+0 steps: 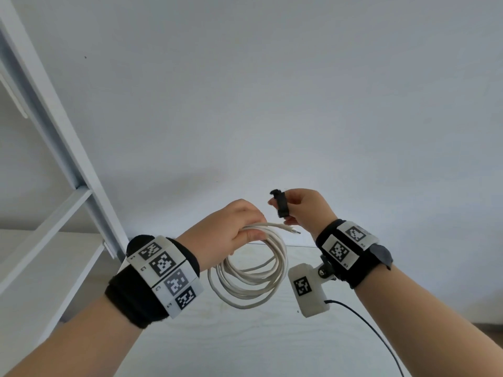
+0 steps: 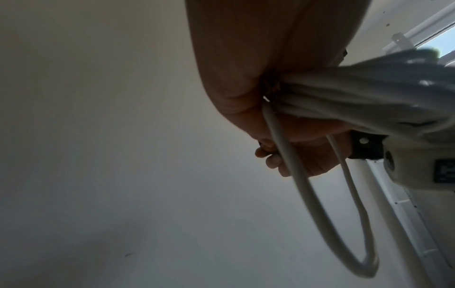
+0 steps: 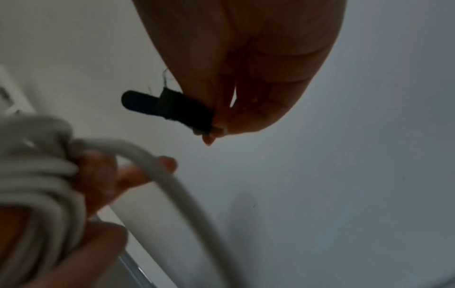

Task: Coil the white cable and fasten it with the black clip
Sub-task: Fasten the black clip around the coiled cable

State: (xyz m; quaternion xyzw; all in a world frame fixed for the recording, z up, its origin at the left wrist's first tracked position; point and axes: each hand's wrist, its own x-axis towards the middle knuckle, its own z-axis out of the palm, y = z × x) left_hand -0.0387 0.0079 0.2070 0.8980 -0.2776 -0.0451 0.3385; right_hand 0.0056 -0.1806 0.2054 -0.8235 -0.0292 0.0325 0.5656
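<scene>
The white cable (image 1: 253, 276) hangs in several round loops above the table. My left hand (image 1: 231, 229) grips the top of the coil, and a plug end (image 1: 295, 232) sticks out to the right. In the left wrist view the bundle (image 2: 357, 101) runs through my closed fingers, with one loop (image 2: 320, 224) dangling. My right hand (image 1: 302, 208) is raised just right of the coil and pinches the black clip (image 1: 280, 204), a short strap held upright. The right wrist view shows the black clip (image 3: 177, 109) between my fingertips, apart from the coil (image 3: 39, 175).
A pale wooden table (image 1: 231, 349) lies below both hands, against a white wall. A white shelf frame (image 1: 68, 148) leans at the left. A white camera housing (image 1: 306, 288) hangs under my right wrist, and its black lead (image 1: 375, 333) trails to the lower right.
</scene>
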